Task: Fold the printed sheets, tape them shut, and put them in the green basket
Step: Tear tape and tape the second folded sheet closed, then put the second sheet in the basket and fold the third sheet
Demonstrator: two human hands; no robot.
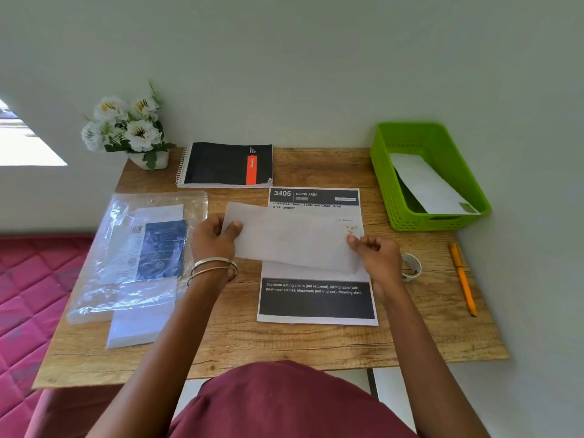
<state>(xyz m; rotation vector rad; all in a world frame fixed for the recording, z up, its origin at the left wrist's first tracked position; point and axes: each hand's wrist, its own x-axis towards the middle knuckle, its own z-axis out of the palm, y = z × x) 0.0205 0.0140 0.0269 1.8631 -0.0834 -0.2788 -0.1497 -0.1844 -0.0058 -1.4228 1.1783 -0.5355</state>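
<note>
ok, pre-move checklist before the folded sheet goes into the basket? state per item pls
1. Folded sheet held at both ends: ok. Left hand grips the left end, right hand pinches the right end.
2. Sheet folded: ok, it shows as a narrow white strip above the printed sheet.
3. Taped shut: cannot tell. There is a small mark near the right end, but it is too small to read as tape.
4. Tape roll within reach: ok, on the table just right of the right hand.
5. Green basket has room: ok, one folded paper lies inside with space left.
6. Next sheet ready: ok, the printed sheet lies flat and unfolded.
</note>
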